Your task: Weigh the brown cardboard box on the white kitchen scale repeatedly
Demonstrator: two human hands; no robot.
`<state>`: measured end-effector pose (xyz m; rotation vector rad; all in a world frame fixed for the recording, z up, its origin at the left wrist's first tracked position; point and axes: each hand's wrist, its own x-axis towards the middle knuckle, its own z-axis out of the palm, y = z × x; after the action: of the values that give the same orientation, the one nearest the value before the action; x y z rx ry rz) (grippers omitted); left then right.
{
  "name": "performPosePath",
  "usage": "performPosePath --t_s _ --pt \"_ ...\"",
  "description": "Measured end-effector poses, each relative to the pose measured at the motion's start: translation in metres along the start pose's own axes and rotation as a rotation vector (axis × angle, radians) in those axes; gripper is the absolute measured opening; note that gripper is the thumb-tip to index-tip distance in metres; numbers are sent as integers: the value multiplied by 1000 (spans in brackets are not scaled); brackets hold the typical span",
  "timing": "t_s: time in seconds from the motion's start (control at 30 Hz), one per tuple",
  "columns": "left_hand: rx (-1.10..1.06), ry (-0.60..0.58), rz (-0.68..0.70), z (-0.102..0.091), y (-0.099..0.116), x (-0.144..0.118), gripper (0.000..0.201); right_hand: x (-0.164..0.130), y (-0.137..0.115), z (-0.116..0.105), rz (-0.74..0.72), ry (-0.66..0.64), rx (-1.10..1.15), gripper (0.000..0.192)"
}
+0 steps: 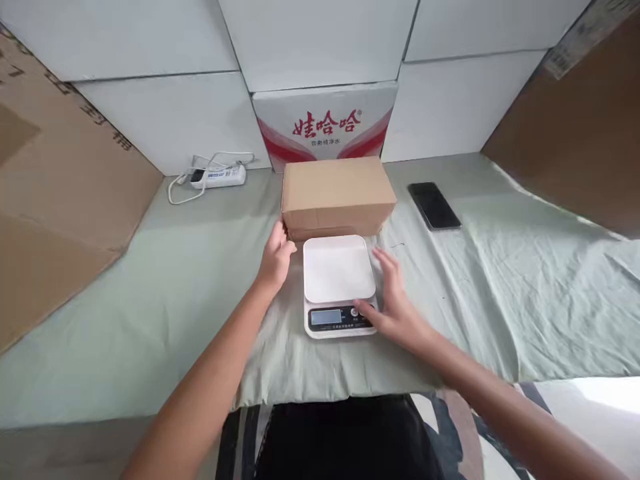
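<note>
Scale (339,283) sat on the cloth-covered surface (175,280) just in front of the cardboard box (337,193), left hand (277,257) loosely curled at its left edge, right hand (393,303) open, thumb on the buttons (looked like power-on/zeroing), nothing gripped, next likely loading the box.

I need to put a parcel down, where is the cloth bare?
Bare cloth lies left of the scale, below the power strip, and right of the phone. It is crowded around the scale: cardboard box behind, left hand and right hand flanking.
</note>
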<state>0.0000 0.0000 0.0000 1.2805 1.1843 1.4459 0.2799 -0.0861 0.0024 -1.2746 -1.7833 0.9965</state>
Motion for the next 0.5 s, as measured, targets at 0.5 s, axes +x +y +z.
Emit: performPosePath --t_s 0.5 --pt "10 -11 19 -7 -11 3 93 127 13 -15 -66 207 467 81"
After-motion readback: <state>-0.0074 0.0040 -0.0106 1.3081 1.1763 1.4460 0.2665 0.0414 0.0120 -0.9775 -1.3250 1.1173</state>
